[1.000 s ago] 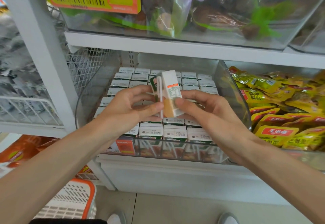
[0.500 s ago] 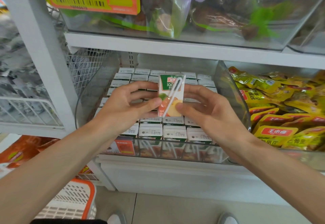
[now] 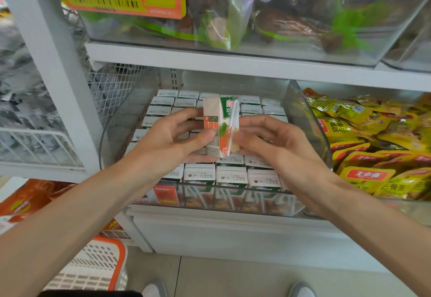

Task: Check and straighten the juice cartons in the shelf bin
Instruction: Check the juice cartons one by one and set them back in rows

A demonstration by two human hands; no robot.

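**One carton out for inspection, the rest already in rows**

A single juice carton [image 3: 221, 124] is held upright above the middle of the shelf bin [image 3: 305, 122], clear of the packed cartons [image 3: 231, 175] below it. One vertical edge is turned toward the camera, so the printed side panel shows on the left and the green front with its wrapped straw [image 3: 234, 124] shows on the right.

Both hands have it. The left hand [image 3: 172, 143] has its thumb pressed on the side panel and its fingers curled behind. The right hand [image 3: 279, 150] pinches the lower front corner by the straw, its other fingers reaching round the back. Each grip is closed on the carton, and neither hand touches the bin.

The task looks to be mid-way. The cartons in the bin stand tops-up in tidy, close-set rows, and the front row sits square against the clear wall, so little straightening seems left where the rows can be seen. The slot this carton belongs in probably lies beneath the hands, but they hide it. Still to do: finish checking this one, seat it back in line, and look over the rest.
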